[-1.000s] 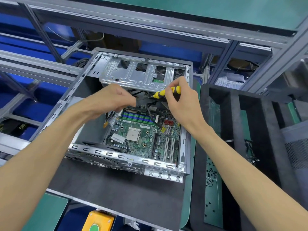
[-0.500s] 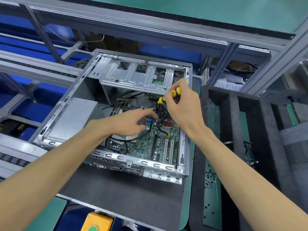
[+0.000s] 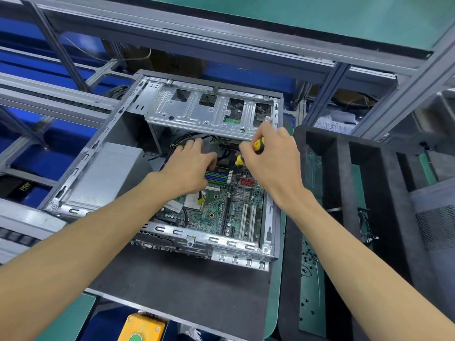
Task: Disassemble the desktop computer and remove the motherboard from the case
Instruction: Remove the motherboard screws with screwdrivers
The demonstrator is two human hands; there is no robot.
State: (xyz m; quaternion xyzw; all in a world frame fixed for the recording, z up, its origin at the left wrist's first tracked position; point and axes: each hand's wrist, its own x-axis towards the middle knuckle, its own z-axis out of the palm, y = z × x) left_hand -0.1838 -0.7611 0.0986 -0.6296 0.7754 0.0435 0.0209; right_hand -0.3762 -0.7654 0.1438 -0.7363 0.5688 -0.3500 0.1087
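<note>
An open grey desktop case (image 3: 157, 228) lies on a dark mat. Inside it sits the green motherboard (image 3: 216, 212) with white slots, a bare CPU socket and blue and green memory slots. My left hand (image 3: 189, 163) reaches into the far part of the case, fingers spread among the black cables (image 3: 182, 140) under the silver drive cage (image 3: 197, 112). Whether it grips a cable is hidden. My right hand (image 3: 270, 156) is shut on a yellow and black screwdriver (image 3: 258, 145), its tip end pointing down toward the board's far right corner.
A grey power supply (image 3: 105, 175) fills the case's left side. Black foam trays (image 3: 344, 193) with green mats and several loose screws stand at the right. Aluminium frame rails cross the back and left. A yellow button box (image 3: 142, 328) sits at the near edge.
My left hand has moved from over the middle of the board toward the far end, into the cables under the drive cage. My right hand has stayed put with the screwdriver.
</note>
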